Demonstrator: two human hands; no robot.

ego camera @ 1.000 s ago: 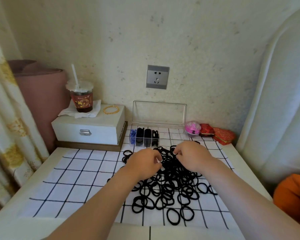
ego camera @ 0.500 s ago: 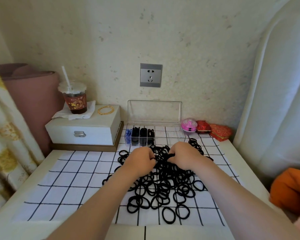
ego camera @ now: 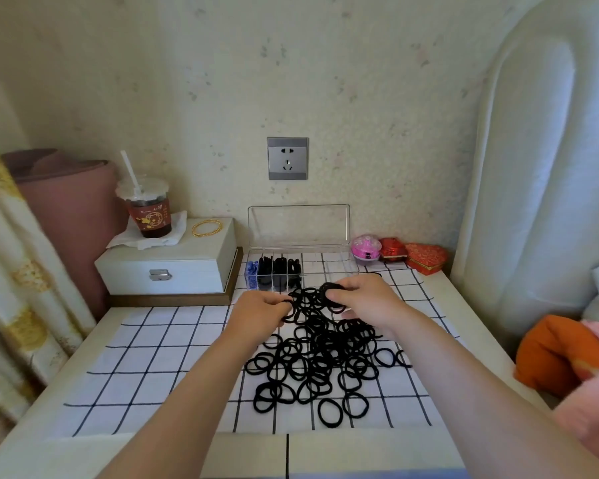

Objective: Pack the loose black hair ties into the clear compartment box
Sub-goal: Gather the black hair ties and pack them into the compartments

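**Both grips at the far edge of the hair-tie pile**

The loose black hair ties (ego camera: 319, 357) lie in a wide, tangled heap on a white checked cloth (ego camera: 153, 357) that covers most of the desk (ego camera: 21, 447). Single rings are scattered along the heap's near edge.

The right grip (ego camera: 367, 302) is over the far side of the heap. Its thumb and fingers are clenched round a small bundle (ego camera: 332, 292) of stacked ties, held just above the pile. The left grip (ego camera: 260, 314) is at the heap's far left edge. Its fingers are curled and pinch ties where they meet the pile. How many it holds cannot be told.

The clear box (ego camera: 329, 267) sits just beyond the hands, against the wall, with its lid standing upright. Its leftmost compartment holds blue pieces, and the next three hold black ties. The cloth's grid shows through the compartments on the right.

To the left of the box stands a white case (ego camera: 166, 267). On it are a lidded cup (ego camera: 149, 212) with a straw, set on a tissue (ego camera: 173, 233), and a gold bangle (ego camera: 206, 227). To the right of the box sit a pink round trinket (ego camera: 365, 248) and two red boxes (ego camera: 426, 257). A wall socket (ego camera: 287, 158) is above the lid.
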